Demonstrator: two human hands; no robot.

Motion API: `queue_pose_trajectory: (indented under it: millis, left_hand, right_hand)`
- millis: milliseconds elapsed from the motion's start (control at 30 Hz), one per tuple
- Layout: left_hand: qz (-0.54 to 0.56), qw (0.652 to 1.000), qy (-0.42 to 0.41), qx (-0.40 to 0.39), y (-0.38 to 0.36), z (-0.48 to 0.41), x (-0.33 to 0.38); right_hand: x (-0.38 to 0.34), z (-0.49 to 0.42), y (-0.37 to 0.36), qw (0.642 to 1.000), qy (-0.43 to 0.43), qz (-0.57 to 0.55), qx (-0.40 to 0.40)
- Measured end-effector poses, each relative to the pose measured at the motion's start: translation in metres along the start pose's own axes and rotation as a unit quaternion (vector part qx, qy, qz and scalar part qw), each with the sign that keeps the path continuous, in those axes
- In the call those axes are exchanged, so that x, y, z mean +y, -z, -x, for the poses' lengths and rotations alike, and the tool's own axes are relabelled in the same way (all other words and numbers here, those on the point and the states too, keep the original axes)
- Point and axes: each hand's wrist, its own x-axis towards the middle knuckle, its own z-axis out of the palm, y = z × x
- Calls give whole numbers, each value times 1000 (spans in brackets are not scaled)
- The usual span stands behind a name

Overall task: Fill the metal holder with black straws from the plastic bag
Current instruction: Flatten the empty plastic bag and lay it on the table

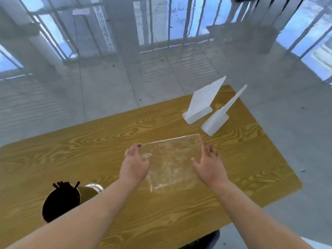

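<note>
straws (62,184), black, packed into the holder (71,196) at the near left of the table (89,141), tips poking above the rim, dark mass filling the mouth. holder shiny metal, partly hidden behind the left forearm. bag (170,162), clear plastic, lying flat mid-table, well right of the holder, looking empty, creased and catching glare. left hand (134,164) at the bag's left edge, fingers curled, thumb and fingertips seemingly pinching the far left corner; exact grip hard to tell through the blur. right hand (209,164) at the bag's right edge, fingers spread and straight, pointing away, resting against or just beside the plastic; contact unclear. both forearms bare, reaching in from the near edge. beyond the bag, toward the far right corner, two white stands (203,103) side by side, tilted, each on a small block base, apart from the bag. table yellow wood grain, rounded corners. grey tiled floor around it, barred windows beyond.
</note>
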Motion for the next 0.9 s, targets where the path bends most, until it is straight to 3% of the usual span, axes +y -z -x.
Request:
queue_pose_trajectory:
  millis: [133, 200, 433, 900]
  left_hand:
    - [-261, 960, -98, -38, -33, 5, -18]
    - [-300, 944, -130, -40, -45, 4, -26]
    - [-356, 909, -214, -39, -73, -21, -43]
    - [-316, 926, -209, -2, -116, -53, -48]
  right_hand:
    - [1, 2, -39, 984, 91, 138, -74]
    - [0, -2, -52, 974, 122, 176, -80]
    - [6, -29, -73, 970, 124, 202, -55]
    - [53, -42, -110, 977, 91, 188, -42]
